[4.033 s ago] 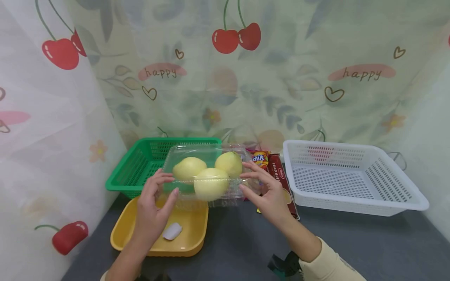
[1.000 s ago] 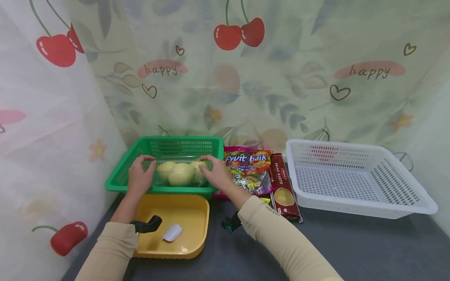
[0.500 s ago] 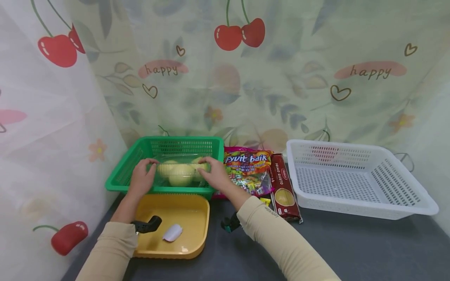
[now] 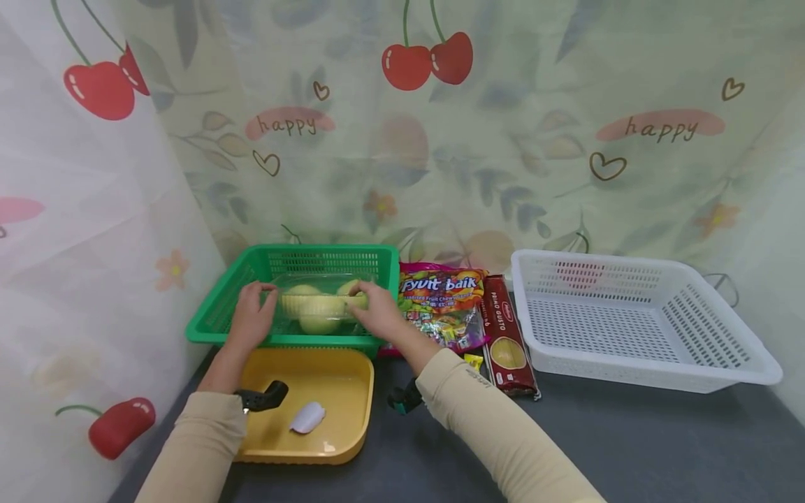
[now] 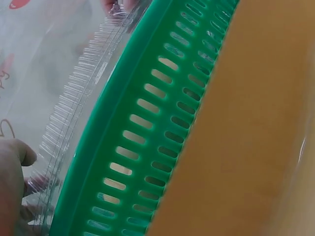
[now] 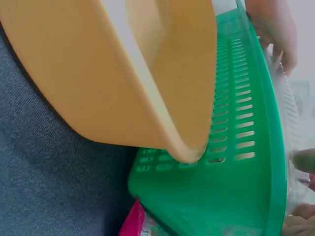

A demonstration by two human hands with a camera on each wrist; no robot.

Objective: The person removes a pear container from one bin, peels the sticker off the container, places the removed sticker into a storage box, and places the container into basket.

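A clear plastic fruit box (image 4: 314, 325) holding three pale yellow round fruits (image 4: 319, 316) sits in the green basket (image 4: 207, 330). My left hand (image 4: 254, 314) pinches the box's left end. At the right end, my right hand (image 4: 379, 312) grips it between thumb and fingers. In the left wrist view the ribbed edge of the fruit box (image 5: 74, 91) runs along the basket rim, with my left thumb and fingers (image 5: 12, 182) on it. The right wrist view shows my right fingers (image 6: 302, 162) at the box's edge, partly cut off. The box's underside is hidden.
In front of the basket stands a yellow tray (image 4: 339, 447) with a small whitish curved piece (image 4: 307, 417) inside. To the right lie a candy bag (image 4: 443, 307), a dark red pasta packet (image 4: 508, 342) and a small yellow packet (image 4: 474, 362). A white basket (image 4: 629, 374) stands farther right.
Both hands have carried the fruit box from above the yellow tray back and left into the green basket. In the last half second they shift only slightly, still holding it.
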